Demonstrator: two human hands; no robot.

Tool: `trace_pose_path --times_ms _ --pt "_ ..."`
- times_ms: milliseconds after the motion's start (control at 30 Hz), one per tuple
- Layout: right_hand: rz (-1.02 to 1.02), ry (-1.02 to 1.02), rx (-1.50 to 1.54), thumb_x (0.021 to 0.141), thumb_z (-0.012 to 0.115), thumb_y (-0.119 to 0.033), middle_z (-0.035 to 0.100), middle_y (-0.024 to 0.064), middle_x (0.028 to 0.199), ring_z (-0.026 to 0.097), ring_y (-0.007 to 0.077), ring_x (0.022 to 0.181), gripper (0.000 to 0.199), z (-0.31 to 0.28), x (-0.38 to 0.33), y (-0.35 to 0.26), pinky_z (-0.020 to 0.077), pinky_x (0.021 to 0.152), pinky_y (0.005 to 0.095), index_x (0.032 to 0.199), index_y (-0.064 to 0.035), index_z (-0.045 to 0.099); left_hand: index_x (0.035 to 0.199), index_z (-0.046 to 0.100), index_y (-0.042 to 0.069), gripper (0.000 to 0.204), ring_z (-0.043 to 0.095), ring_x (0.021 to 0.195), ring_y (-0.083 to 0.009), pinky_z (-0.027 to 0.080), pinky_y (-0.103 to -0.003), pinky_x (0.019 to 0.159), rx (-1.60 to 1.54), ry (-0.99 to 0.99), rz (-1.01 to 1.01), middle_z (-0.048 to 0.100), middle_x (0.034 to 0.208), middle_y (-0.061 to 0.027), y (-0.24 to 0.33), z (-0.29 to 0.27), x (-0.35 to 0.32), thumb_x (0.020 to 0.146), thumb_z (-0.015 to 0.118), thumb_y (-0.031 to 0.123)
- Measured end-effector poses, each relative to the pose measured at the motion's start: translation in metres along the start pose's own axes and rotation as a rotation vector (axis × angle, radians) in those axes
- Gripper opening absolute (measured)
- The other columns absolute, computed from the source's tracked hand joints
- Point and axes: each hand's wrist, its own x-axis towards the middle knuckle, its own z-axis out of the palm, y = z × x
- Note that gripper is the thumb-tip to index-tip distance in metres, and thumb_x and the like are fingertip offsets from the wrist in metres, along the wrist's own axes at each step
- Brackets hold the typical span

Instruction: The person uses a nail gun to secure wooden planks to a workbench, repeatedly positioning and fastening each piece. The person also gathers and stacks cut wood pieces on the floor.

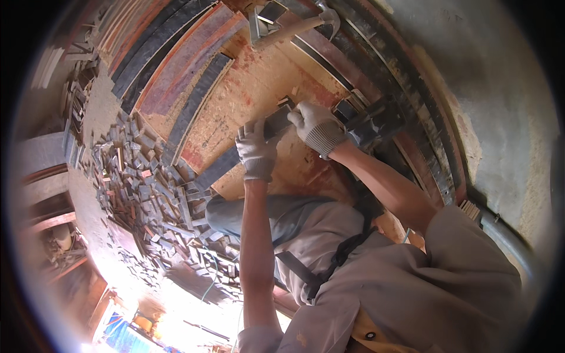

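A dark, narrow wooden strip lay slantwise across a reddish-brown board surface, running from lower left up toward the middle of the view. Both gloved hands were on its upper end. The left hand, in a white knit work glove, had its fingers curled tight around the strip from the near side. The right hand, gloved alike, closed over the strip's end just beside the left, its fingers wrapped down so that the end itself was hidden. The two hands nearly touched.

Just right of the right hand stood a dark metal block-like fitting, set against a run of long dark and red planks that curved along the upper right. Whether the strip's end met that fitting could not be told.

Farther up lay a hammer with a pale wooden handle, well apart from the hands. To the upper left, more long strips lay side by side. At the left, a heap of small wood offcuts spread over the ground. A grey concrete wall filled the right side.
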Motion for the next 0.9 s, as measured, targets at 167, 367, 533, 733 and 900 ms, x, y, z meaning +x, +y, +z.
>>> trace_pose_path --times_ms 167,367,533,733,900 --pt "0.04 -0.028 -0.189 0.102 0.07 -0.032 0.074 0.0205 0.083 0.075 0.0407 0.078 0.029 0.003 -0.004 -0.01 0.0569 0.066 0.051 0.097 -0.003 0.067 0.138 0.069 0.011 0.078 0.061 0.122 -0.0401 0.051 -0.051 0.107 -0.069 0.129 0.067 0.069 0.131 -0.0136 0.007 0.003 -0.003 0.069 0.098 0.032" --pt "-0.261 0.377 0.143 0.098 0.075 -0.016 0.073 0.0149 0.086 0.074 0.0359 0.077 0.017 -0.069 -0.073 0.007 0.0577 0.069 0.0498 0.111 -0.0077 0.071 0.132 0.072 0.014 0.073 0.063 0.117 -0.0381 0.051 -0.051 0.105 -0.13 0.075 0.102 0.07 0.124 -0.0127 0.0 0.008 0.002 0.067 0.097 0.034" --pt "-0.025 0.343 -0.349 0.092 0.082 -0.025 0.069 0.0162 0.113 0.069 0.038 0.103 0.059 -0.125 -0.141 0.055 0.0562 0.09 0.0498 0.142 -0.0068 0.057 0.13 0.073 0.016 0.069 0.064 0.115 -0.0373 0.053 -0.051 0.101 -0.025 0.071 0.1 0.07 0.12 -0.012 0.002 0.005 0.005 0.068 0.098 0.036" --pt "0.274 -0.023 -0.65 0.088 0.081 -0.049 0.063 0.0213 0.126 0.062 0.039 0.123 0.09 -0.118 -0.152 0.102 0.0496 0.108 0.0469 0.153 -0.0008 0.041 0.13 0.073 0.016 0.067 0.066 0.108 -0.0365 0.054 -0.05 0.096 0.084 0.012 0.152 0.072 0.114 -0.0136 0.013 -0.002 0.011 0.069 0.095 0.031" --pt "0.363 -0.094 -0.677 0.084 0.084 -0.048 0.065 0.0195 0.122 0.068 0.0369 0.115 0.08 -0.101 -0.13 0.132 0.0566 0.098 0.0464 0.137 0.0016 0.049 0.13 0.073 0.016 0.064 0.066 0.107 -0.0378 0.054 -0.052 0.096 0.059 0.008 0.111 0.072 0.114 -0.0146 0.015 -0.002 0.009 0.071 0.093 0.031"
